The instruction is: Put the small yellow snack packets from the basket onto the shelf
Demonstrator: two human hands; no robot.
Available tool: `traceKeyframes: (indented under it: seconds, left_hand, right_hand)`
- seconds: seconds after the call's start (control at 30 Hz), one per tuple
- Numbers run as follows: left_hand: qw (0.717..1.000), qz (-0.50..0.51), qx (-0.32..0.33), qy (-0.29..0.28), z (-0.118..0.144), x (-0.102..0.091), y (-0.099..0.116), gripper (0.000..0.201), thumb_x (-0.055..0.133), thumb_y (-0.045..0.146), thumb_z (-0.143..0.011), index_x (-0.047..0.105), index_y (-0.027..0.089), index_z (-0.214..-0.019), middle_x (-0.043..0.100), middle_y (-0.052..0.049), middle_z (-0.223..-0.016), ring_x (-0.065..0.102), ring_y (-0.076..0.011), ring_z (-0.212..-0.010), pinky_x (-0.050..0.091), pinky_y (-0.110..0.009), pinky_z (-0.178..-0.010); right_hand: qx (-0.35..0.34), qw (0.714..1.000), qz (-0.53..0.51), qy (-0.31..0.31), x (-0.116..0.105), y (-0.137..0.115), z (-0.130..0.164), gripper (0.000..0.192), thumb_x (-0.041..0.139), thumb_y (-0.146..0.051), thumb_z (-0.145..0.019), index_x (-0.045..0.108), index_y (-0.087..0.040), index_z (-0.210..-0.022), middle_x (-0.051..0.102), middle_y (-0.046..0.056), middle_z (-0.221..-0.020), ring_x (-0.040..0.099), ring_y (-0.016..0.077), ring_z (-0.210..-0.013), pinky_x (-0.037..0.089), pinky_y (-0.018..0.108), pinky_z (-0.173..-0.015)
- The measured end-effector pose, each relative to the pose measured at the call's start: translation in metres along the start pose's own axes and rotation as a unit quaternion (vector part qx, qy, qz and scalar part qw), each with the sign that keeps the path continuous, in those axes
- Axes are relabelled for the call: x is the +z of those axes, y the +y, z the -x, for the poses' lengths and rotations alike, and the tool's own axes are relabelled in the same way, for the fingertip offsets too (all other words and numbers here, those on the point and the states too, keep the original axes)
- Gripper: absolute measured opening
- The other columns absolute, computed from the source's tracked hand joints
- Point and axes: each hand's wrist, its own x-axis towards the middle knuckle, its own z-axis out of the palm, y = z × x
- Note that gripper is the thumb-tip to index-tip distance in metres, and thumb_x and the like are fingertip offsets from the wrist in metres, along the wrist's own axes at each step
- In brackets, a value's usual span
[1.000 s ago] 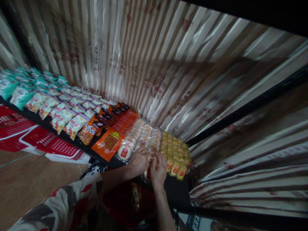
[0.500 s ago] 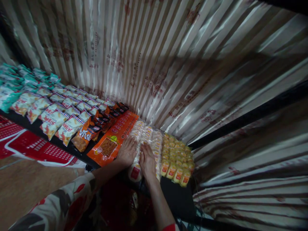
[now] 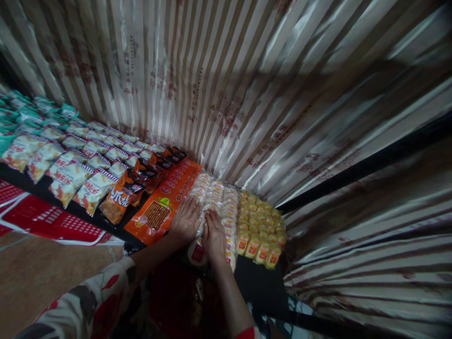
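Rows of small white wrapped snack packets point(image 3: 230, 212) lie on a dark shelf. My left hand point(image 3: 186, 220) rests on their left rows with its fingers stretched out. Beside it, my right hand point(image 3: 213, 239) lies over the middle rows, fingers extended and close together. Both hands touch the packets from above and partly cover them. One white packet with a red label point(image 3: 197, 253) shows below and between my wrists. Left of my left hand is a flat orange snack bag point(image 3: 165, 195) with brown sticks visible through its window. Yellow wrapped snacks point(image 3: 259, 228) stand in rows to the right.
Orange-and-black snack bags point(image 3: 118, 200), white striped-edge bags point(image 3: 70, 174) and green bags point(image 3: 26, 115) line the shelf leftward. A pleated curtain point(image 3: 219, 94) hangs behind, crossed by a black bar point(image 3: 353, 181). Red baskets point(image 3: 56, 219) stand below at left. The dark shelf surface point(image 3: 259, 285) shows at right.
The view has shifted slightly, so the snack bags at left sit farther left in the picture. Both hands stay on the white packets with little visible movement.
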Motion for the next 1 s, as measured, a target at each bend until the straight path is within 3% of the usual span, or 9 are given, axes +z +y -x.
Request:
traceKeyframes:
  seconds: [0.37, 0.77, 1.0]
  left_hand:
    - [1.0, -0.002, 0.007, 0.004, 0.001, 0.006, -0.001, 0.047, 0.042, 0.034, -0.093, 0.053, 0.009, -0.132, 0.048, -0.016, -0.142, 0.038, -0.0291, -0.136, 0.029, -0.05, -0.114]
    - [0.999, 0.016, -0.01, -0.031, -0.004, 0.005, -0.002, 0.047, 0.041, 0.035, -0.093, 0.054, 0.011, -0.13, 0.047, -0.017, -0.142, 0.035, -0.0307, -0.138, 0.028, -0.053, -0.114]
    - [0.999, 0.008, 0.004, -0.032, -0.014, 0.003, -0.002, 0.045, 0.042, 0.034, -0.093, 0.053, 0.013, -0.132, 0.045, -0.015, -0.145, 0.032, -0.0298, -0.139, 0.026, -0.052, -0.115]
  right_hand:
    - [-0.005, 1.0, 0.027, -0.013, 0.002, 0.002, 0.001, 0.044, 0.034, -0.023, -0.094, 0.059, -0.005, -0.124, 0.055, 0.017, -0.134, 0.045, 0.0259, -0.13, 0.041, 0.044, -0.105]
    - [0.006, 1.0, 0.011, -0.019, 0.0, 0.001, -0.002, 0.045, 0.034, -0.026, -0.094, 0.058, -0.007, -0.127, 0.056, 0.017, -0.134, 0.045, 0.0257, -0.13, 0.04, 0.046, -0.106]
    - [0.006, 1.0, 0.001, -0.015, -0.002, 0.005, -0.021, 0.045, 0.035, -0.025, -0.092, 0.059, -0.007, -0.126, 0.056, 0.017, -0.133, 0.046, 0.0257, -0.13, 0.041, 0.044, -0.106]
